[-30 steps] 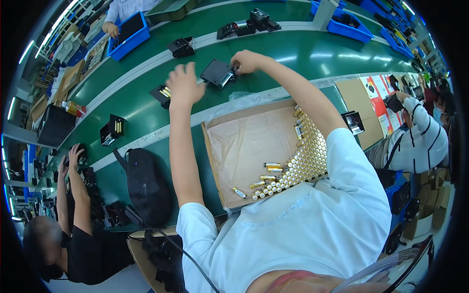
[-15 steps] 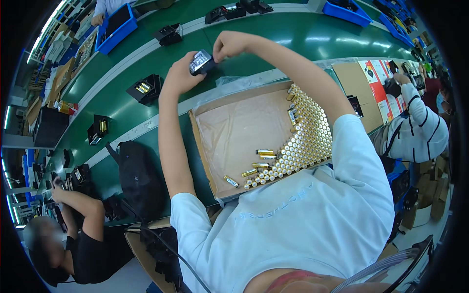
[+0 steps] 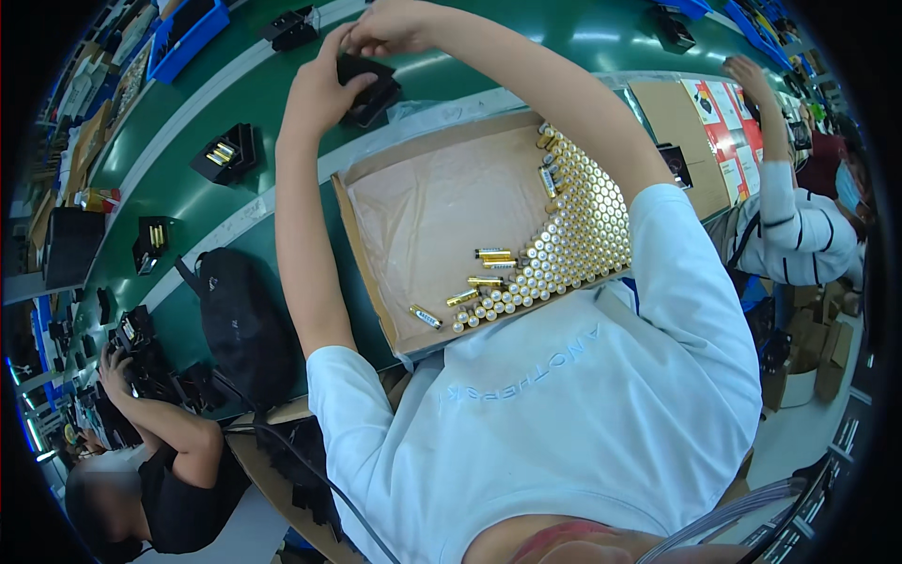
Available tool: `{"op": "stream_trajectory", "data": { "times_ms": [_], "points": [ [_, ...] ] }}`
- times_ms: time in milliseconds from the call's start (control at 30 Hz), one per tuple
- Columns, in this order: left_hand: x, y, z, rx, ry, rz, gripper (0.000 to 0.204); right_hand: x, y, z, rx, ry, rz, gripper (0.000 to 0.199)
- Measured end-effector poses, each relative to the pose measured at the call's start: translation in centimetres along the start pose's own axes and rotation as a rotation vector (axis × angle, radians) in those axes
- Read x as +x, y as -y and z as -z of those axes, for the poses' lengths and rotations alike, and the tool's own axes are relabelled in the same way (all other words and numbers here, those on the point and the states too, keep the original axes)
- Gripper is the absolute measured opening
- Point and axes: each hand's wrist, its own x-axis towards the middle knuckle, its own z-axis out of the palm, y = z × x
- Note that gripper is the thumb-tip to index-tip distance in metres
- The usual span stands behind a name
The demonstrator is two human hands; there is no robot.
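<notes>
My left hand (image 3: 318,92) is wrapped round a black boxy device (image 3: 374,100), its thumb lying along the near side. My right hand (image 3: 393,26) is closed with its fingertips drawn together beside the left fingertips, at the device's far edge; whatever is in them, if anything, is hidden. Below my arms lies a shallow cardboard tray (image 3: 423,202) lined with thin paper. Many gold and white cylindrical batteries (image 3: 573,221) stand packed in its right side, and several loose ones (image 3: 493,254) lie on their sides near the front.
On the green bench to the left sit a black device with batteries showing (image 3: 224,155) and another such device (image 3: 152,242). A black bag (image 3: 240,315) lies left of the tray. A co-worker in black (image 3: 178,470) is at left, another in white (image 3: 799,226) at right.
Both hands have moved up and left with the device. It has turned, so its keypad side no longer shows. The right fingers have come over to the left fingertips.
</notes>
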Motion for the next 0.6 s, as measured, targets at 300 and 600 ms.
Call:
{"op": "stream_trajectory", "data": {
  "times_ms": [300, 600],
  "points": [
    [0.2, 6.2, 0.6, -0.479, -0.031, 0.428, 0.051, -23.8, -2.4, -6.9, -1.178, 0.636, 0.234, 0.029],
    [0.4, 7.2, -2.2, -1.123, -0.066, 0.607, 0.033, -24.3, -3.2, -7.9, -1.193, 0.816, 0.053, 0.031]
  ]
}}
